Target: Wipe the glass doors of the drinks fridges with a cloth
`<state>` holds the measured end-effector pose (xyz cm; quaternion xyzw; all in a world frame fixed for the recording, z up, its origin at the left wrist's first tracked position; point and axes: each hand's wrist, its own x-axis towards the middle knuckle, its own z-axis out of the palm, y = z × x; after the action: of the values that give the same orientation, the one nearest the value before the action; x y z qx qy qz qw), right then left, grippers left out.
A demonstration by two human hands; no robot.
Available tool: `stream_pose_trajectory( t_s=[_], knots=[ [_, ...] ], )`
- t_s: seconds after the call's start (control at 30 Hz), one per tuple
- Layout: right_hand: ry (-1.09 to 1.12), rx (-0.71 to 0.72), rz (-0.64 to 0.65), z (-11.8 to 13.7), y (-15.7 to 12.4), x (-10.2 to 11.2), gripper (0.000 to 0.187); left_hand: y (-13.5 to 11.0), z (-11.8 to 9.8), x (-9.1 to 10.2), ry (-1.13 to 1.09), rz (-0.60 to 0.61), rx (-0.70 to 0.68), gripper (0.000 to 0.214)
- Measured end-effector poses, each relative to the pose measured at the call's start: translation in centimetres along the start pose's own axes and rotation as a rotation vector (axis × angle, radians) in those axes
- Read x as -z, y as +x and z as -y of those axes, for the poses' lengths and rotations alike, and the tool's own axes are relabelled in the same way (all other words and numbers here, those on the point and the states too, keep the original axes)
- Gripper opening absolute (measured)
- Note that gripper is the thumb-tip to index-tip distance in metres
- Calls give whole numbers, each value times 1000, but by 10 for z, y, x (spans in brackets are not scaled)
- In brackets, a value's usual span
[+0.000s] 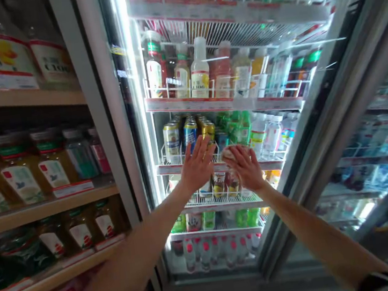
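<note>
My left hand (196, 166) is raised in front of a lit drinks fridge, its fingers spread and nothing in it. It appears to lie against the glass door, though the contact itself is hard to make out. Just to its right, my right hand (246, 167) presses a crumpled pale cloth (228, 152) at about the same height. Part of the cloth is hidden under the fingers. Behind the hands are beer cans (172, 141) and a green-wrapped pack of drinks (239, 125) on a white wire shelf.
Bottles such as a white-capped one (199, 69) fill the shelf above. Red-capped bottles (205, 252) stand at the fridge's bottom. Left of the frame is a wooden shelf (80, 199) of juice bottles. On the right runs a metal door frame (321, 115) beside another fridge.
</note>
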<state>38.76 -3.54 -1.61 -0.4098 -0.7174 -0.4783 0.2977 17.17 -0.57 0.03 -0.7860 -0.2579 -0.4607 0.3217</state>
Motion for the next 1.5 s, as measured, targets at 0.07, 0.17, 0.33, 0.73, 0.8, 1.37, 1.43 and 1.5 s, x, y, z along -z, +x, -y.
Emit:
stream_pose_trajectory(
  t_s=[0.07,0.17,0.33,0.73,0.8,1.37,1.43,1.5],
  knots=[
    [-27,-136,-118,-26,20,9,48,1,-7,-7,9,-8,34,58],
    [-56,-266,-247,-54,31,17,48,2,-13,-15,33,-5,92,57],
    [-48,-184,-148,-39,-44,6,46,2,-16,-21,39,-18,118,63],
    [-75,-395,-334,-96,-47,9,46,2,-16,-29,92,-93,116,65],
    [-49,-411,-272,-84,-78,2,46,2,-16,-28,105,-93,109,64],
    [-13,-617,-304,-89,-93,-8,47,0,-16,-29,97,-80,112,65],
    [-17,-686,-390,-89,-71,-9,49,0,-15,-30,107,-82,114,63],
    [-15,-722,-474,-77,-38,-11,52,0,-15,-31,119,-90,107,61]
  ],
)
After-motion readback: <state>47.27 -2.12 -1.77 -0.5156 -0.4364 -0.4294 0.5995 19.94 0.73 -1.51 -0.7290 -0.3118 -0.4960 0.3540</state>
